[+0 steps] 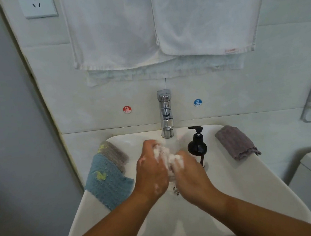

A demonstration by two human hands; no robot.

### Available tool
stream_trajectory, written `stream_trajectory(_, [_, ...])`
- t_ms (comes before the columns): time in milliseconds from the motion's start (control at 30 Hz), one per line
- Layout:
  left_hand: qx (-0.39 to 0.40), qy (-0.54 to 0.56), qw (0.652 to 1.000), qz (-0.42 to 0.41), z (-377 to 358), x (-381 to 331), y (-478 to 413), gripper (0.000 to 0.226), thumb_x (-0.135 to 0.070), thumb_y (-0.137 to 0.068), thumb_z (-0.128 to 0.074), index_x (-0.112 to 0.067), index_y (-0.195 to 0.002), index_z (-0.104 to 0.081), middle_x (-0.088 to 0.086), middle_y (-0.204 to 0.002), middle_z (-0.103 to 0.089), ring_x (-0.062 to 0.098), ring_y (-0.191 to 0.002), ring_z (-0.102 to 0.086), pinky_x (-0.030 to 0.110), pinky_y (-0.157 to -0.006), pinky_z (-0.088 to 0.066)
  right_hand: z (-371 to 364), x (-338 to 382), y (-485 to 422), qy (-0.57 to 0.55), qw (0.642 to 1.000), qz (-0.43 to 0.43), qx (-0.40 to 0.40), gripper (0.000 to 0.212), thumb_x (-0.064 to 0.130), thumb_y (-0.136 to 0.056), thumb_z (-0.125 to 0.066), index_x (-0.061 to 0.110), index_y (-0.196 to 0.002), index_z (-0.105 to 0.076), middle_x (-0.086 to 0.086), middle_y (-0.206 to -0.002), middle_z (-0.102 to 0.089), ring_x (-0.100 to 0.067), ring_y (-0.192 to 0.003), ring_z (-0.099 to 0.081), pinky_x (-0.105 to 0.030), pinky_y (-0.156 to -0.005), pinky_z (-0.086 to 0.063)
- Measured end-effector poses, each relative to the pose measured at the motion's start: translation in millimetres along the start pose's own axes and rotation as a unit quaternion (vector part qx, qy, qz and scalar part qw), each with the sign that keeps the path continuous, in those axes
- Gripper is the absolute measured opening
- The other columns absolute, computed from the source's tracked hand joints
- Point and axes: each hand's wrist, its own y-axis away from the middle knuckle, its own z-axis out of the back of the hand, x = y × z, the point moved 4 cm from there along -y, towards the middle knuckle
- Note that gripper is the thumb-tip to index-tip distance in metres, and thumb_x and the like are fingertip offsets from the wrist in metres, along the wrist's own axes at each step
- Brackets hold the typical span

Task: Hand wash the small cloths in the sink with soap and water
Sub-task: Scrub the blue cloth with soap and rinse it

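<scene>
Left hand (151,174), right hand (191,178) round cloth (167,157)

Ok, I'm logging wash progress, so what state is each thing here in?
Lathered cloth: bunched between both hands.
Left hand: grips it.
Right hand: grips it.
Tap: no stream visible.
Soap bottle: upright on the sink rim.
Blue cloth: draped over its left rim.
Purple-grey cloth: folded on its right rim.
</scene>
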Motion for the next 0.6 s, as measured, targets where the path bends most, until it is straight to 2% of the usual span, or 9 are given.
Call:
stream_trajectory(100, [0.016,-0.012,0.999,0.036,-4.8,9.1,1.9,0.008,-0.014,-0.105,-0.045,-0.018,-0.111,-0.050,-0.006,-0.084,-0.058,0.006,-0.071,-0.055,0.008,-0.052,-0.043,10.8,11.1,-0.7,-0.078,0.995,0.011,-0.059,0.017,0.025,-0.103,-0.048,0.017,-0.091,-0.055,0.005,-0.079,-0.060,-0.009,-0.071,-0.058,-0.015,-0.054,-0.043])
stream_trajectory(167, [0.052,0.007,0.998,0.041,-12.8,7.4,9.4,0.008,-0.014,-0.106,-0.044,-0.019,-0.103,-0.050,-0.003,-0.084,-0.059,0.012,-0.071,-0.055,0.011,-0.047,-0.041,19.7,9.0,-11.2,-0.076,0.992,0.001,-0.104,0.013,0.019,-0.100,-0.052,0.015,-0.088,-0.057,0.005,-0.076,-0.061,-0.007,-0.067,-0.057,-0.014,-0.053,-0.041])
stream_trajectory(200, [0.061,0.016,0.997,0.034,-14.8,5.9,11.9,0.008,-0.018,-0.106,-0.043,-0.020,-0.102,-0.050,-0.003,-0.086,-0.060,0.012,-0.073,-0.056,0.011,-0.047,-0.040,20.7,7.6,-14.4,-0.057,0.993,0.002,-0.103,0.015,0.014,-0.097,-0.053,0.014,-0.083,-0.058,0.007,-0.071,-0.060,-0.005,-0.063,-0.055,-0.017,-0.054,-0.041])
stream_trajectory(267, [0.051,-0.002,0.999,-0.003,-11.7,-0.7,10.8,0.004,-0.021,-0.105,-0.046,-0.023,-0.106,-0.049,-0.008,-0.089,-0.060,0.008,-0.079,-0.059,0.007,-0.055,-0.043,11.4,0.2,-14.0,-0.032,0.998,-0.007,-0.047,0.024,0.007,-0.093,-0.051,0.012,-0.070,-0.058,0.008,-0.061,-0.058,-0.003,-0.055,-0.052,-0.021,-0.053,-0.040])
stream_trajectory(333, [0.025,-0.009,0.999,-0.021,-5.4,-3.3,4.7,0.006,-0.020,-0.105,-0.047,-0.024,-0.110,-0.049,-0.010,-0.088,-0.059,0.007,-0.080,-0.059,0.004,-0.059,-0.043,1.1,-1.5,-6.6,-0.034,0.999,-0.018,0.005,0.027,0.017,-0.095,-0.047,0.016,-0.072,-0.061,0.007,-0.064,-0.061,-0.007,-0.061,-0.058,-0.024,-0.056,-0.044])
stream_trajectory(400, [-0.003,-0.007,1.000,0.003,0.5,-0.9,-1.7,0.006,-0.023,-0.106,-0.045,-0.023,-0.111,-0.048,-0.009,-0.088,-0.057,0.007,-0.079,-0.057,0.002,-0.057,-0.041,-0.5,6.5,-0.2,-0.031,0.999,0.004,0.003,0.031,0.038,-0.094,-0.039,0.020,-0.080,-0.060,0.007,-0.073,-0.059,-0.015,-0.070,-0.060,-0.026,-0.058,-0.046])
stream_trajectory(433, [-0.006,-0.012,1.000,0.016,1.5,1.6,-2.9,0.006,-0.023,-0.106,-0.044,-0.022,-0.111,-0.048,-0.008,-0.089,-0.057,0.006,-0.079,-0.056,0.003,-0.056,-0.041,1.7,10.7,0.0,-0.036,0.999,0.011,-0.010,0.032,0.042,-0.095,-0.039,0.020,-0.083,-0.058,0.007,-0.076,-0.058,-0.015,-0.072,-0.058,-0.023,-0.058,-0.044])
stream_trajectory(533, [0.046,-0.058,0.997,0.017,-7.0,4.3,3.5,0.005,-0.015,-0.104,-0.044,-0.018,-0.108,-0.045,-0.004,-0.087,-0.058,0.004,-0.073,-0.053,0.009,-0.051,-0.042,17.2,14.9,-8.7,-0.071,0.994,0.003,-0.077,0.017,0.024,-0.101,-0.049,0.021,-0.084,-0.050,0.006,-0.075,-0.055,-0.008,-0.065,-0.052,-0.013,-0.051,-0.038])
stream_trajectory(600, [0.084,-0.033,0.996,0.009,-12.4,-0.3,11.2,0.007,-0.023,-0.107,-0.040,-0.018,-0.108,-0.045,0.000,-0.088,-0.059,0.009,-0.068,-0.056,0.015,-0.043,-0.040,22.9,7.4,-17.9,-0.050,0.993,-0.005,-0.110,0.018,0.019,-0.099,-0.050,0.019,-0.082,-0.051,0.006,-0.072,-0.056,-0.009,-0.064,-0.052,-0.013,-0.050,-0.036])
